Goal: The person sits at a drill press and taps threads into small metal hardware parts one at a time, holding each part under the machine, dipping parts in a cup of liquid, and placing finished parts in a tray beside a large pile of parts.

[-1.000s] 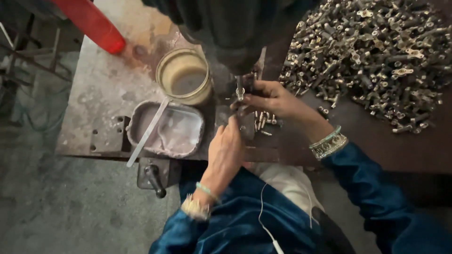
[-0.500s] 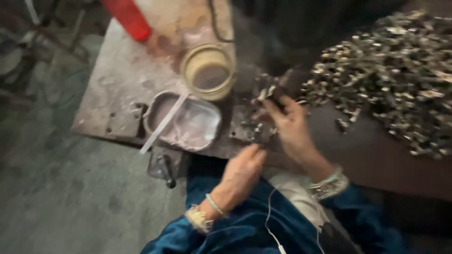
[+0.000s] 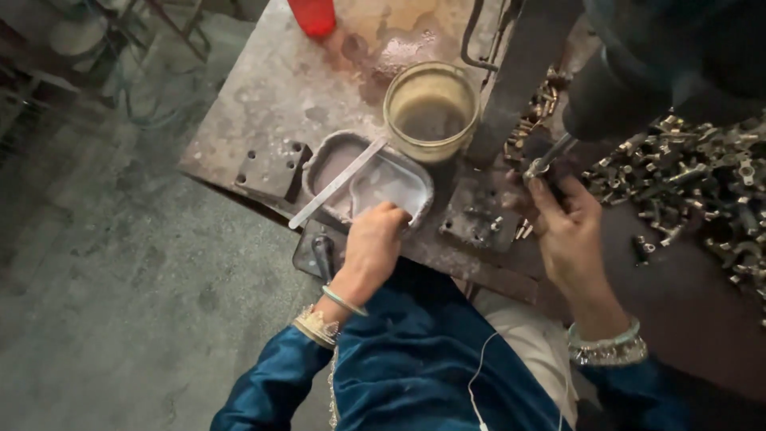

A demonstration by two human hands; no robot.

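Below me, the stained metal desk [image 3: 263, 104] fills most of the view, with a dark machine column [image 3: 527, 72] rising over its right side. To the right, a heap of small metal parts [image 3: 694, 183] spreads across a darker surface. Near the desk's middle stands a round jar [image 3: 432, 112] of murky liquid, and just in front of it sits a shallow grey tray [image 3: 375, 179] with a flat metal strip [image 3: 337, 183] lying slantwise across it. A red object [image 3: 313, 14] shows at the far edge.

My left arm, in a blue sleeve with bangles at the wrist, reaches forward; the left hand [image 3: 373, 247] is curled, knuckles up, its fingertips resting at the tray's near rim. I cannot tell whether it grips anything.

My right arm comes in from the lower right, wrist bent upward. The right hand [image 3: 568, 227] has its fingers pinched around a small metal piece [image 3: 536, 168], held up against the machine's tip just beside the column.
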